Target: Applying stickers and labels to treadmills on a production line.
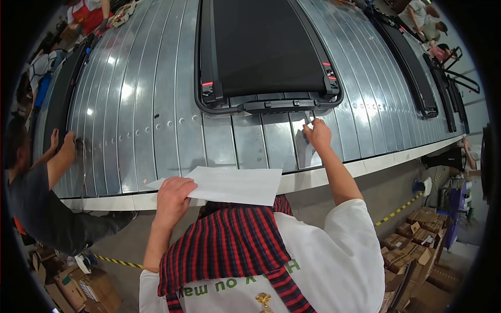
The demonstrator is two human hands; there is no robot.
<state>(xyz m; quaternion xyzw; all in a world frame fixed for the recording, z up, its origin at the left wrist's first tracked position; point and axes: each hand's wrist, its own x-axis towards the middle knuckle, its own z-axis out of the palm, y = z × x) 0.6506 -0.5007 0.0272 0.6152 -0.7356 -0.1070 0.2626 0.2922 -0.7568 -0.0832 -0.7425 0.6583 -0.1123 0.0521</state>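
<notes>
A black treadmill [269, 49] lies on the metal-slatted line in front of me, its tubular frame rounding the near end. My left hand [176, 194] is closed on a white sheet of paper [237, 186], which extends to the right over the line's near edge. My right hand [319, 133] reaches to the treadmill's near end, just below the dark end piece [279, 106]. Its fingers are pinched together around a small, thin, pale piece [308, 118] too small to name. Red marks show at both near corners of the treadmill.
Another black treadmill [404, 62] lies to the right, and a long dark one [61, 99] to the left, where a co-worker [47, 193] leans in. Cardboard boxes [417, 235] are stacked at lower right, with more boxes [88, 287] at lower left. A pale rail [365, 166] edges the line.
</notes>
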